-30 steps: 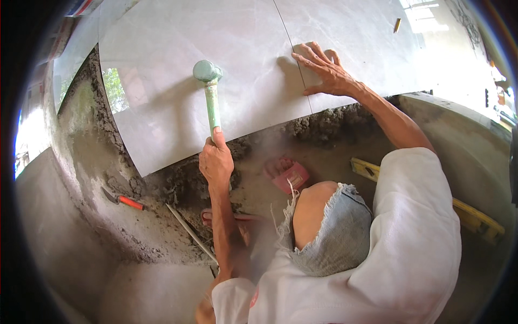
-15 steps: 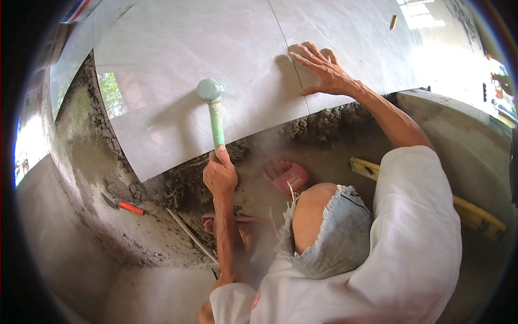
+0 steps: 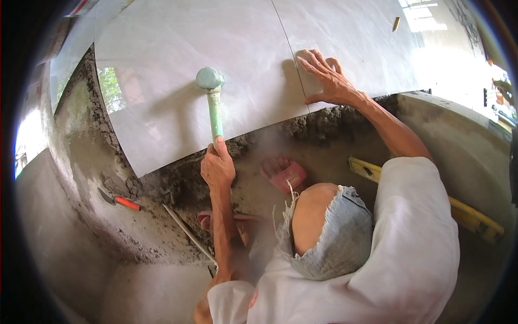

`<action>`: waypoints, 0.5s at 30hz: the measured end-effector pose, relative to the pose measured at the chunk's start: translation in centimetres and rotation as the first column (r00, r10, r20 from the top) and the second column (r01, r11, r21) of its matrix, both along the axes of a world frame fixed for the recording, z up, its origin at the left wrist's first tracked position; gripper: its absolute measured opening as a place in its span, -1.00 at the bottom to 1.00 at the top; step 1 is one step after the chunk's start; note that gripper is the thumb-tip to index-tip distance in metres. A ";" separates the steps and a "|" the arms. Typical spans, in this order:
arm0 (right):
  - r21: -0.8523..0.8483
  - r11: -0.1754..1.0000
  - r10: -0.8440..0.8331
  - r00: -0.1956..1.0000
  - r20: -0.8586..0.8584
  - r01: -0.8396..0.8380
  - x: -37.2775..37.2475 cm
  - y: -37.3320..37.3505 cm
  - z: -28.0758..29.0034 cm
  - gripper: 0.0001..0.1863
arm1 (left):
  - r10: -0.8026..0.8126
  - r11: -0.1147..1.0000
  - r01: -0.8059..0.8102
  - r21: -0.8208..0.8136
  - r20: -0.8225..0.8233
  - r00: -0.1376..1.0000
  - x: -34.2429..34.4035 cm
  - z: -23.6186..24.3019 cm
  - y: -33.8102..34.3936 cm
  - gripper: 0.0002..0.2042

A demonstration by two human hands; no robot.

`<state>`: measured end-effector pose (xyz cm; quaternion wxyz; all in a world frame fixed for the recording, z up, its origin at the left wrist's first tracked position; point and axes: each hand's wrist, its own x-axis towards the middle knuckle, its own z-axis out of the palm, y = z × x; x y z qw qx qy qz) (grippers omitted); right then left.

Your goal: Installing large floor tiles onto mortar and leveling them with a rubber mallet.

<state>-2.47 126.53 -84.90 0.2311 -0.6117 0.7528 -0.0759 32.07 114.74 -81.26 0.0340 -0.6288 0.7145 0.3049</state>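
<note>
My left hand (image 3: pixel 218 164) is closed around the pale green handle of a mallet (image 3: pixel 210 80). The mallet's round, blue-green head stands over a large glossy grey-white tile (image 3: pixel 248 59) and casts a shadow on it. I cannot tell whether the head touches the tile. My right hand (image 3: pixel 332 83) rests with fingers spread on a neighbouring tile (image 3: pixel 367 54), just right of the thin seam between the two. Rough grey mortar (image 3: pixel 310 127) shows along the near edge of the tiles.
A small trowel with an orange handle (image 3: pixel 128 203) lies on the mortar-smeared floor at left, near a thin pale rod (image 3: pixel 186 232). A yellow spirit level (image 3: pixel 469 214) lies at right, partly behind my sleeve. A small yellow object (image 3: pixel 396 24) sits on the far right tile. My pink sandal (image 3: pixel 288 176) stands below the tiles.
My right hand has slid a little nearer to me along the seam, fingers still spread. The mallet head has shifted slightly away from me, still in my left hand. The view has shifted slightly.
</note>
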 end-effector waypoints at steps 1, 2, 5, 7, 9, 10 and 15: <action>0.041 0.999 0.006 1.000 -0.004 -0.006 -0.2 0.0 0.1 0.21 | 0.002 1.000 -0.002 -0.006 0.002 1.000 0.0 0.0 0.0 -0.36; 0.114 0.993 0.019 1.000 -0.005 -0.018 -0.3 0.1 0.1 0.20 | -0.003 1.000 0.003 0.006 0.001 1.000 0.1 0.0 0.0 -0.37; 0.106 0.994 0.000 1.000 0.026 -0.002 -0.2 0.1 0.3 0.21 | -0.012 1.000 0.012 -0.018 -0.018 1.000 0.0 -0.3 0.0 -0.38; 0.061 0.998 -0.011 0.999 0.030 0.009 0.1 0.0 0.6 0.21 | -0.017 0.997 0.013 -0.080 -0.044 0.999 0.0 -0.4 0.1 -0.40; 0.119 0.993 -0.004 1.000 -0.010 0.006 0.2 -0.5 1.0 0.18 | -0.009 0.999 0.008 -0.031 -0.023 1.000 0.1 -0.4 0.2 -0.42; 0.087 0.996 0.007 1.000 -0.014 -0.006 0.2 -0.6 1.3 0.17 | 0.002 1.000 -0.003 -0.030 -0.049 0.999 0.3 -0.3 0.5 -0.44; 0.093 0.996 0.015 1.000 -0.006 -0.015 0.0 -0.9 2.0 0.13 | -0.004 0.991 -0.036 -0.128 -0.300 0.954 2.3 0.6 2.8 -0.56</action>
